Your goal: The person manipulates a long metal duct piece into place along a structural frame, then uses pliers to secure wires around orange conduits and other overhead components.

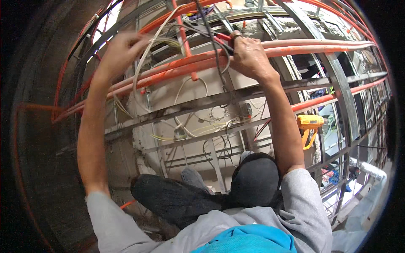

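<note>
My right hand point(249, 57) is closed around pliers point(223, 40) with red-and-black handles. The jaws of the pliers point left, toward the wires, and their tips are hard to make out. My left hand point(120, 52) is raised at the upper left, smeared by motion. Its fingers reach toward a white cable point(145, 52) and a bundle of pale wires point(168, 41). Whether they grip any of these does not show. A black cable point(218, 59) hangs just left of my right hand. Orange conduit pipes point(168, 67) run crosswise below both hands.
Metal ceiling framing point(177, 109) crosses below, with loose wires hanging through it. A yellow heat gun point(310, 122) sits right of my right forearm. My bent legs point(177, 194) rest on the framing. A silvery flexible duct point(367, 170) lies at the lower right.
</note>
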A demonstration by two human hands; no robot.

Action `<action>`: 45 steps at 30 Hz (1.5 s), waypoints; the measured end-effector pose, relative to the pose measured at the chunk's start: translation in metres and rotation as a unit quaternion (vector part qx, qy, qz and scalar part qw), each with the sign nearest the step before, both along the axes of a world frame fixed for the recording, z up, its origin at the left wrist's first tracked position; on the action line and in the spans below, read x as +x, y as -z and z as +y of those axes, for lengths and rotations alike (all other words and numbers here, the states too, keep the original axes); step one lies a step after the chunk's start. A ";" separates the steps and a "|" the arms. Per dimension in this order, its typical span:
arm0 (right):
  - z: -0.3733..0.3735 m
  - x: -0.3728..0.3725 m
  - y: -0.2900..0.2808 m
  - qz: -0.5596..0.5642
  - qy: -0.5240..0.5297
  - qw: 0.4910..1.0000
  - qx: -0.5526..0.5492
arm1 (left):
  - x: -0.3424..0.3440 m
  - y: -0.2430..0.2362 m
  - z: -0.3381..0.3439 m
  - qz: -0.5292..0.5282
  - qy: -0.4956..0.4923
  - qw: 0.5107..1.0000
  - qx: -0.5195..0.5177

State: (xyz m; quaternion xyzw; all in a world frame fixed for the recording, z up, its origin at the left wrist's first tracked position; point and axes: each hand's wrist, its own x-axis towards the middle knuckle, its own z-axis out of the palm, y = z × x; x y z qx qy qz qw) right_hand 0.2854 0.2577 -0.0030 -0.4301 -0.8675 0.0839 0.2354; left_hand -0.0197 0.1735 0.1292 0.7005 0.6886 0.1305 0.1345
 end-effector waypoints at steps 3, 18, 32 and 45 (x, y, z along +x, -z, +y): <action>-0.004 -0.007 -0.008 -0.003 -0.001 1.000 0.002 | 0.002 0.023 0.072 -0.021 0.094 0.995 -0.013; 0.002 -0.005 0.001 0.006 0.003 1.000 0.012 | -0.108 0.140 -0.173 -0.003 -0.228 0.964 0.136; -0.003 -0.006 -0.007 -0.002 0.012 1.000 0.009 | -0.109 0.162 -0.122 -0.120 -0.130 0.949 -0.259; 0.005 -0.008 0.004 -0.009 0.007 1.000 0.024 | -0.048 -0.038 -0.096 0.085 -0.076 0.956 0.271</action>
